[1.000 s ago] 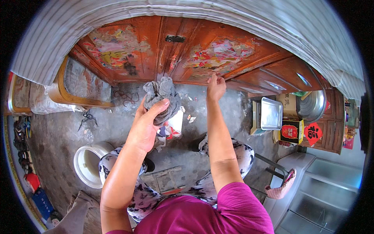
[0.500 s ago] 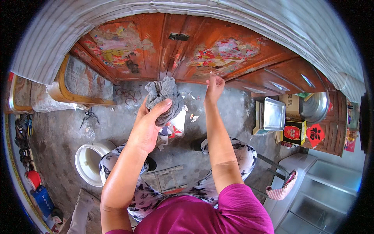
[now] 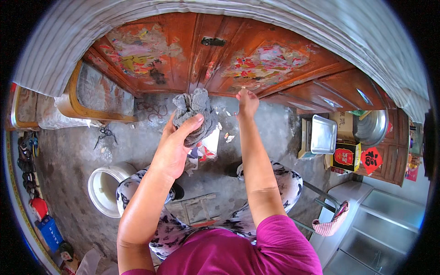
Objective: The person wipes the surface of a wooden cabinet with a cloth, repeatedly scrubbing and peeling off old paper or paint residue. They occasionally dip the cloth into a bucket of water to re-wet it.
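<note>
From afar I'm watching the left hand (image 3: 172,150) gripping a grey cloth (image 3: 198,101) at upper centre, seemingly bunched for secure hold; the right hand (image 3: 248,103) is apparently pinching a pale scrap (image 3: 243,88) near the cabinet (image 3: 195,59).

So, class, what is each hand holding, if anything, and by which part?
The left hand grips a grey cloth by its bunched near part; right hand: cannot tell.

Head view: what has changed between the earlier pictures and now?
The right hand has shifted left before the red-brown cabinet. The pale greyish fabric at lower left shows less, lower in the picture. The left hand keeps its hold on the grey cloth.
</note>
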Available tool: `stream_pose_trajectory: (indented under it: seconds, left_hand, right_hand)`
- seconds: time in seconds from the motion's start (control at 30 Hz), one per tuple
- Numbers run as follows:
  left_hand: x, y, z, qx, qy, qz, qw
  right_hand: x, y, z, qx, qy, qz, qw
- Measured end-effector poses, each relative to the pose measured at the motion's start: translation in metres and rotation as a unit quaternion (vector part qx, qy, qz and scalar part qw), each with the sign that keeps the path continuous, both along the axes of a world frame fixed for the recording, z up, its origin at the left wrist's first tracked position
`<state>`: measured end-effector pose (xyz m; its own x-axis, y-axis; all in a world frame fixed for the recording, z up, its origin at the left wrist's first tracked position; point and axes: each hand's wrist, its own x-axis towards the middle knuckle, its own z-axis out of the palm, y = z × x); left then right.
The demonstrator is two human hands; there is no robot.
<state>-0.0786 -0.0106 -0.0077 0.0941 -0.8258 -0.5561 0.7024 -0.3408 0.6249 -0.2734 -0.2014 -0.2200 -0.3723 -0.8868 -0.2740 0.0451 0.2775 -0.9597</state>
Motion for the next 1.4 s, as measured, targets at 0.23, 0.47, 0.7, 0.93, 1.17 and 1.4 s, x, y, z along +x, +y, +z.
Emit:
stream_pose_trajectory:
  seconds: [0.23, 0.47, 0.7, 0.93, 1.17, 1.4]
  left_hand:
    - [0.006, 0.002, -0.008, 0.002, -0.002, -0.006, 1.000]
    - [0.004, 0.000, -0.003, -0.005, 0.002, -0.009, 1.000]
    - [0.002, -0.001, -0.003, 0.002, -0.005, 0.000, 1.000]
    - [-0.002, 0.001, -0.011, -0.075, -0.072, 0.027, 0.994]
    - [0.010, 0.003, -0.036, -0.145, -0.338, -0.032, 0.929]
    - [0.038, 0.013, -0.011, -0.130, -0.215, 0.208, 0.945]
  right_hand:
    - [0.003, 0.026, -0.024, 0.051, -0.061, -0.015, 0.997]
    - [0.001, 0.000, 0.008, -0.009, -0.050, -0.014, 0.999]
    - [-0.039, 0.050, -0.086, 0.207, 0.117, 0.184, 0.954]
    - [0.021, 0.088, -0.019, 0.013, -0.037, 0.241, 0.970]
    - [0.089, 0.131, 0.137, -0.086, -0.244, 0.297, 0.919]
    - [0.161, 0.054, 0.217, -0.632, 0.383, 0.202, 0.643]
